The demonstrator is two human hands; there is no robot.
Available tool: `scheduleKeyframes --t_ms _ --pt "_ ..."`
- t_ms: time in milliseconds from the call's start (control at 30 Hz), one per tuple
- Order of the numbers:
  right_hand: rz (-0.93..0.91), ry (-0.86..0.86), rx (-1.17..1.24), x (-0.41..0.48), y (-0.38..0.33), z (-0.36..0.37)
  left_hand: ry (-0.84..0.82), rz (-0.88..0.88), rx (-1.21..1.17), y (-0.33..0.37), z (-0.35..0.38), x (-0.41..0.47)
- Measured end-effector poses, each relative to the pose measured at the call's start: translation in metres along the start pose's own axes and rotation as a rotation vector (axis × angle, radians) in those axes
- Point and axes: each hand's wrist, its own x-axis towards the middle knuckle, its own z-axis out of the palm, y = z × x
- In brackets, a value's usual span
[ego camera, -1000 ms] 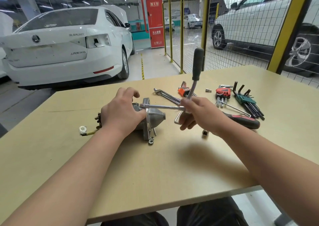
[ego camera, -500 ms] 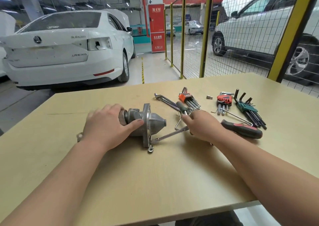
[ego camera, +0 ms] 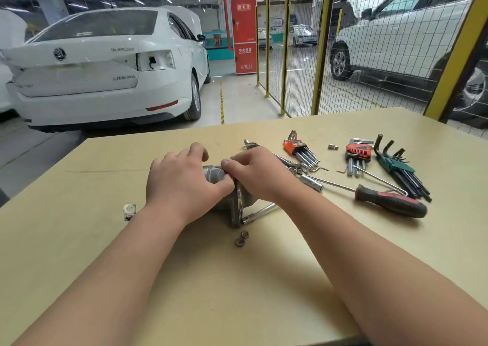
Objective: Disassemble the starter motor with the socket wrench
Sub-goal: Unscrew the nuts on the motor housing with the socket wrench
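Looking down from the head camera, the starter motor (ego camera: 214, 173) lies on its side in the middle of the table (ego camera: 237, 293). Its long axis runs left to right, with the wide flange end toward the person's right and a ring terminal (ego camera: 129, 210) poking out at the left.

The left hand (ego camera: 182, 184) is wrapped over the motor's body, fingers curled down the far side and thumb pressed in toward the flange. The right hand (ego camera: 260, 174) is curled over the flange end, thumb and fingertips closed tight on the motor's top. Whether they pinch a small fastener there, I cannot tell.

The socket wrench (ego camera: 260, 212) rests free on the table, its steel shaft touching the foot of the flange and held by neither hand. Its far end runs under the right forearm, out of sight. Two loose nuts (ego camera: 242, 238) sit just in front of the flange.

Both hands cover most of the housing — only a strip of silver shows between them. To the right lie a red-and-black-handled driver (ego camera: 390, 204) and three hex key sets: orange (ego camera: 295, 146), red (ego camera: 357, 151) and green (ego camera: 393, 161).
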Motion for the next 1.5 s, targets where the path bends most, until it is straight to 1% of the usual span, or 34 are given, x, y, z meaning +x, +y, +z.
scheduleKeyframes --t_ms 167,267,333,400,467,533,600,667,733,800,833,900,933,967,1033,1067,1200,1333,1400,1500 --pt "0.01 -0.019 0.09 0.004 0.003 -0.002 -0.024 -0.032 0.013 0.0 0.0 -0.001" --pt "-0.025 -0.033 0.162 0.002 0.007 -0.004 -0.028 -0.044 0.027 0.0 0.001 -0.004" --pt "-0.063 -0.039 0.153 -0.001 0.01 -0.007 -0.029 -0.037 0.025 -0.003 0.001 -0.006" --pt "-0.065 0.013 0.162 -0.007 0.015 -0.014 -0.033 -0.019 0.007 -0.008 0.0 -0.009" --pt "-0.025 0.097 0.241 -0.012 0.022 -0.026 -0.037 -0.001 -0.018 -0.012 -0.002 -0.012" --pt "-0.003 0.113 0.25 -0.014 0.024 -0.035 -0.03 0.02 -0.034 -0.014 -0.003 -0.013" --pt "0.006 0.024 0.17 -0.015 0.017 -0.028 -0.01 0.039 -0.034 -0.013 -0.003 -0.013" --pt "-0.031 -0.067 -0.01 -0.014 0.008 -0.014 0.013 0.043 -0.051 -0.012 -0.003 -0.013" --pt "-0.064 -0.01 -0.162 -0.021 0.0 -0.004 0.022 0.03 -0.068 -0.014 -0.002 -0.014" --pt "0.004 0.08 -0.206 -0.044 0.001 0.002 0.027 0.016 -0.061 -0.017 -0.001 -0.016" --pt "0.005 0.105 -0.235 -0.067 0.0 0.008 0.034 0.012 -0.053 -0.018 0.0 -0.016" --pt "-0.123 0.107 -0.416 -0.125 -0.003 0.035 0.053 -0.001 -0.05 -0.017 0.003 -0.016" --pt "-0.167 0.071 -0.506 -0.151 -0.008 0.049 0.061 -0.008 -0.051 -0.017 0.005 -0.017" --pt "-0.15 0.013 -0.557 -0.166 -0.011 0.057 0.064 -0.012 -0.048 -0.016 0.006 -0.018" --pt "-0.044 -0.092 -0.569 -0.165 -0.013 0.061 0.046 -0.028 -0.03 -0.015 0.005 -0.018" --pt "-0.011 -0.119 -0.585 -0.159 -0.013 0.06 0.028 -0.039 -0.021 -0.013 0.003 -0.019" --pt "-0.031 -0.029 -0.612 -0.139 -0.007 0.057 -0.028 -0.059 -0.003 -0.01 -0.001 -0.018" --pt "-0.04 -0.03 -0.62 -0.118 0.006 0.043 -0.068 -0.067 0.014 -0.009 -0.004 -0.017" --pt "-0.086 -0.028 -0.64 -0.112 0.013 0.037 -0.08 -0.045 0.039 -0.011 -0.006 -0.016" --pt "-0.116 0.016 -0.574 -0.107 0.027 0.026 -0.051 0.046 0.11 -0.014 -0.009 -0.012"
